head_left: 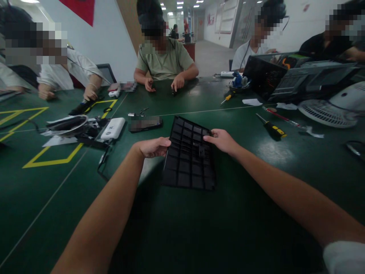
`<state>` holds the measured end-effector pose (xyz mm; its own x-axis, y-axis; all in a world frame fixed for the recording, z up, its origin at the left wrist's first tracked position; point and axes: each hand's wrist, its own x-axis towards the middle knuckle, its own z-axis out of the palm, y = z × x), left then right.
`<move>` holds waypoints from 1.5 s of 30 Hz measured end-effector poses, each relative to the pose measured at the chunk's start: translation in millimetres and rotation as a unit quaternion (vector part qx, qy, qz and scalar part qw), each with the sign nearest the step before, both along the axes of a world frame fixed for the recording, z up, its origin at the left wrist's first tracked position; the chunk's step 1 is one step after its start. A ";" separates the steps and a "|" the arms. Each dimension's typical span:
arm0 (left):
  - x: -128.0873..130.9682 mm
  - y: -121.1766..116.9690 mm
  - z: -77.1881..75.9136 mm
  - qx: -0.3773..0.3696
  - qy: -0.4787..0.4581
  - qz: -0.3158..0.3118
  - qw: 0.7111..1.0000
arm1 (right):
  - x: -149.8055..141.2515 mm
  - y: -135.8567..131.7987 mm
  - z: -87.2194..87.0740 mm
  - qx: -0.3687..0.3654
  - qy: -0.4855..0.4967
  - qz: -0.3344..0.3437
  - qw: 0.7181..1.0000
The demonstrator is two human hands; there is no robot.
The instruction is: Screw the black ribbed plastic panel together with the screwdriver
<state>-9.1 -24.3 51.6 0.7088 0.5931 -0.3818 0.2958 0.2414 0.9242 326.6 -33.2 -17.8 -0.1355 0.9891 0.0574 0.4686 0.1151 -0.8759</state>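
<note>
Between my two hands is a black plastic panel (188, 165) with a grid of raised ribs on the side facing me. A small block-like part stands out right of its middle. My left hand (155, 147) grips the panel's left edge, thumb on the ribbed face. At the upper right edge, my right hand (221, 140) pinches it the same way. The panel is tilted over the green table (242, 213); whether its lower edge touches the table I cannot tell. Fingers behind the panel are hidden.
Ahead lie a phone (145, 123) and a white power bank (113, 128) with a cable. To the right are a yellow-black screwdriver (272, 127), a white fan (327, 112) and an opened computer case (310, 78). A person (165, 61) sits opposite; others sit around the table.
</note>
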 end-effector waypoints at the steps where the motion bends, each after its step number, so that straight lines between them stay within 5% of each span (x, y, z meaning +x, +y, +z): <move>1: 3.4 -1.5 1.4 0.002 0.005 -0.005 1.000 | -3.3 9.7 1.1 0.003 -0.011 0.000 1.000; 6: 27.2 -15.7 16.7 -0.014 0.108 -0.020 0.994 | -24.6 39.8 7.7 0.034 -0.092 -0.009 0.995; 13: 52.4 -33.8 33.9 0.031 0.192 0.006 0.981 | -31.0 34.5 11.1 0.055 -0.182 -0.013 0.982; 23: 59.6 -40.6 27.7 0.074 0.180 0.036 0.980 | 57.8 -35.9 24.9 -0.047 -0.271 0.019 0.961; 27: 50.0 -38.7 47.2 0.069 0.194 0.081 0.975 | 81.6 -79.6 28.3 -0.115 -0.239 -0.042 0.963; 33: 25.2 -14.7 65.6 0.086 0.089 0.261 0.957 | 73.7 -129.0 31.4 -0.171 -0.155 -0.023 0.973; 38: 44.1 9.9 65.0 0.040 0.131 0.276 0.951 | 45.2 -121.4 32.3 -0.193 -0.050 0.027 0.980; 45: 53.9 9.3 64.9 0.018 0.123 0.243 0.962 | 31.8 -83.0 40.4 -0.318 0.131 0.002 0.939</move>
<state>44.8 -15.1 116.5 0.2361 0.8478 -0.4748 0.3673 0.3745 0.8514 358.4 -116.2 22.6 -0.2032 0.8343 -0.5124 0.2277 -0.4687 -0.8535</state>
